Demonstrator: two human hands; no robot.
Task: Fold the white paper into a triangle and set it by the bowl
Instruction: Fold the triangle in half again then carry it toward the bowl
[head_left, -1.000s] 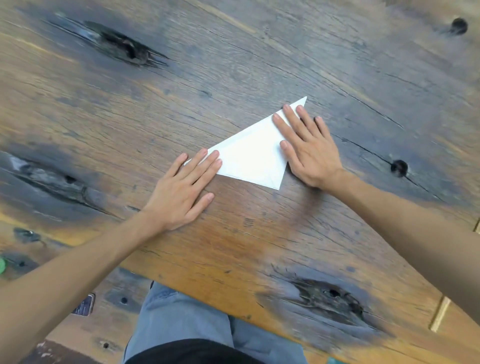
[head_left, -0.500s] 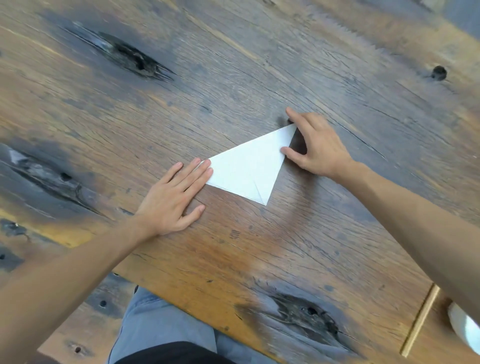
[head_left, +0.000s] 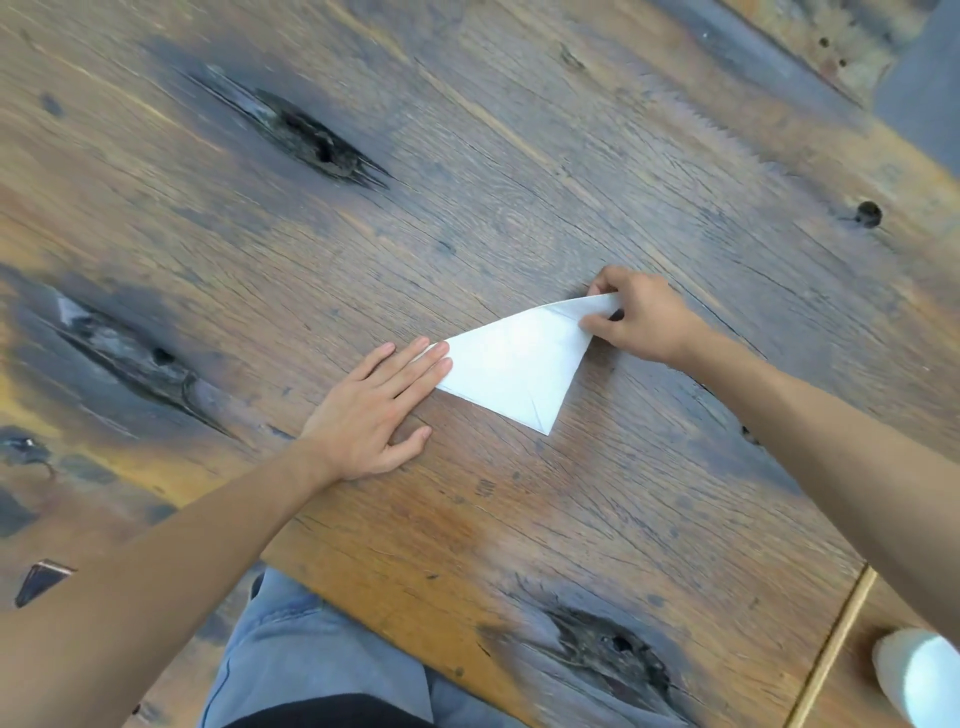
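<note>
Two hands work one sheet on a dark-knotted wooden table (head_left: 519, 156). Nearest, at the bottom edge of the frame, grey-trousered legs (head_left: 291, 649) show past the table's lip, and at lower right a white rounded object (head_left: 919, 675) peeks in, possibly the bowl, though too little shows to say.

Further up, left of centre, the left hand (head_left: 374, 410) lies flat and spread, fingers extended, its fingertips (head_left: 436, 358) pressing the left tip of the white paper (head_left: 514, 369). That paper, already a triangle, sits mid-frame on the wood, one point aimed down toward the lower right.

Just beyond, right of centre, the right hand (head_left: 639, 322) pinches the paper's upper right corner between thumb and fingers, raising it slightly off the table.

Judging by this, the step is either another fold or the pick-up. To do it well, keep the left fingertips anchoring until the pinch is secure, lift without bending the creases, and carry the triangle flat toward the lower right.
</note>
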